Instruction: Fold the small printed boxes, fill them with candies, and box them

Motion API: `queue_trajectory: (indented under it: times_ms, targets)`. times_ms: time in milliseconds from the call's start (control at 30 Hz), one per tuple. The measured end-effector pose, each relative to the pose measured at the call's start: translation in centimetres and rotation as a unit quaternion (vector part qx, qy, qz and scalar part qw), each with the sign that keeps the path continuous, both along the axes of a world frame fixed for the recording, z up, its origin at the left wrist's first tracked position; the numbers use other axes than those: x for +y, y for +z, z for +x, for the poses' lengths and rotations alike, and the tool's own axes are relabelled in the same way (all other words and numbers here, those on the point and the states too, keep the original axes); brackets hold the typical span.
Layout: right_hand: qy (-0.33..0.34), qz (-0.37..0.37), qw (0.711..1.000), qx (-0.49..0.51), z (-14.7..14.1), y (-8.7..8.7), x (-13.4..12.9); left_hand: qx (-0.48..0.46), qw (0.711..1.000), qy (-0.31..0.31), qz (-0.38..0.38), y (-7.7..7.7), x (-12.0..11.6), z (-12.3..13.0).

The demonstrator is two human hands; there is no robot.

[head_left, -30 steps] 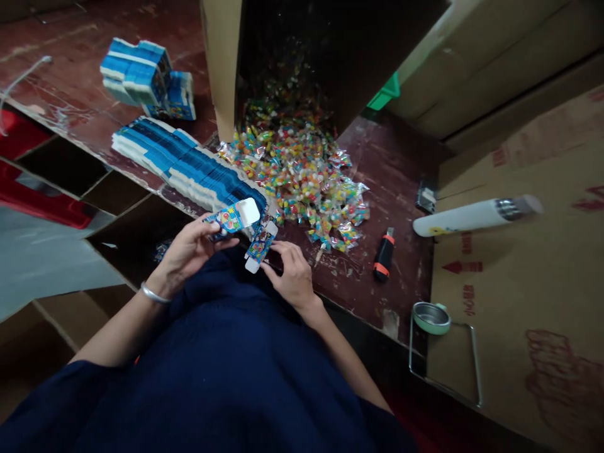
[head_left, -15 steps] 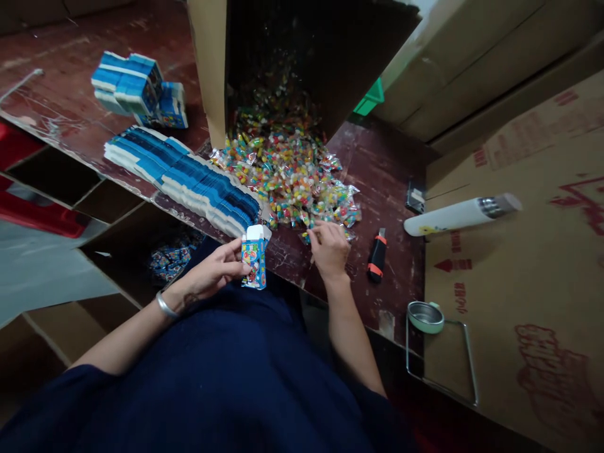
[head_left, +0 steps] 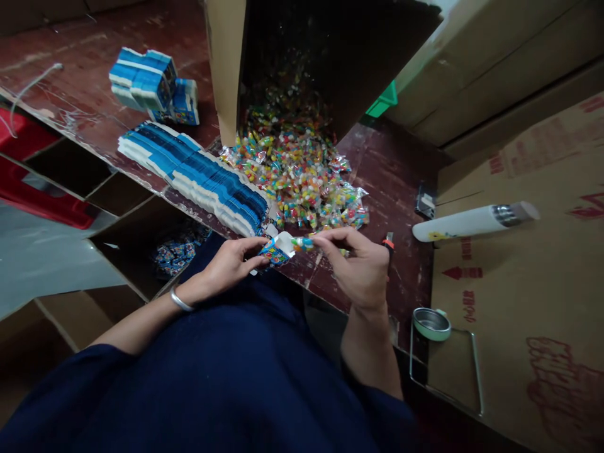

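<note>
Change: the right hand (head_left: pixel 361 267) has come back from the candy pile (head_left: pixel 302 179) with a candy packet (head_left: pixel 304 241).
Box: small printed box (head_left: pixel 276 250), tipped sideways over the desk's near edge, pinched by the left hand (head_left: pixel 231 264).
Right hand: fingertips pinching the packet at the box's open end.
Writing: too small to read.

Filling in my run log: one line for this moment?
left hand: holds small box | right hand: candy packet at box mouth

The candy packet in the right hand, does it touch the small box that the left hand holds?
Touching. In the head view the candy packet pinched by the right hand meets the open end of the small box.
</note>
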State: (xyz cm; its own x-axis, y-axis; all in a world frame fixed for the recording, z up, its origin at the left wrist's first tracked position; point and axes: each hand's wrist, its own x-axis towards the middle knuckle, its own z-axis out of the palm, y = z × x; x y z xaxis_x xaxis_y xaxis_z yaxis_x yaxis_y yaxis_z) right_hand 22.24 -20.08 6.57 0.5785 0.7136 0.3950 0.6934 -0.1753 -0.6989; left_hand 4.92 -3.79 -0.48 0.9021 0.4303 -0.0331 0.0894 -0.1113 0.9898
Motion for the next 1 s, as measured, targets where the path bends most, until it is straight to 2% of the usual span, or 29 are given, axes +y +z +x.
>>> queue_trajectory:
  times_ms: [100,200,300,400,500,600,667,833,900,1000]
  targets:
    - [0.071,-0.032,0.995,-0.058,-0.9,0.2,1.4,-0.005,1.0,-0.014,-0.011,0.7,-0.1,-0.1]
    - [0.114,-0.009,0.991,-0.076,-1.2,-0.4,2.7,-0.015,0.998,-0.006,-0.056,1.2,-0.3,-0.2]
    - [0.094,0.044,0.995,-0.002,-1.6,-1.8,2.8,-0.033,0.991,0.032,-0.127,1.4,-0.5,-0.3]
    - [0.085,0.065,0.99,0.088,-2.7,-3.9,2.2,-0.061,0.984,0.049,-0.161,1.3,-0.6,-0.5]
    - [0.066,0.057,0.984,0.153,-4.0,-6.0,1.7,-0.081,0.982,0.04,-0.164,0.9,-0.8,-0.5]
    - [0.03,0.068,0.981,0.178,-4.7,-7.2,1.8,-0.074,0.981,0.015,-0.178,0.5,-1.1,-0.4]
    - [0.029,0.08,0.982,0.17,-4.9,-7.4,2.1,-0.075,0.979,0.012,-0.189,0.5,-1.2,-0.3]
    - [0.021,0.144,0.969,0.198,-5.3,-6.7,3.1,-0.092,0.966,0.063,-0.232,1.0,-1.3,-0.2]
    - [0.045,0.132,0.967,0.213,-5.3,-6.1,3.5,-0.088,0.965,0.069,-0.236,1.0,-1.4,-0.2]
    - [0.059,0.094,0.961,0.255,-4.9,-5.4,3.8,-0.078,0.974,0.074,-0.2,0.9,-1.3,-0.4]
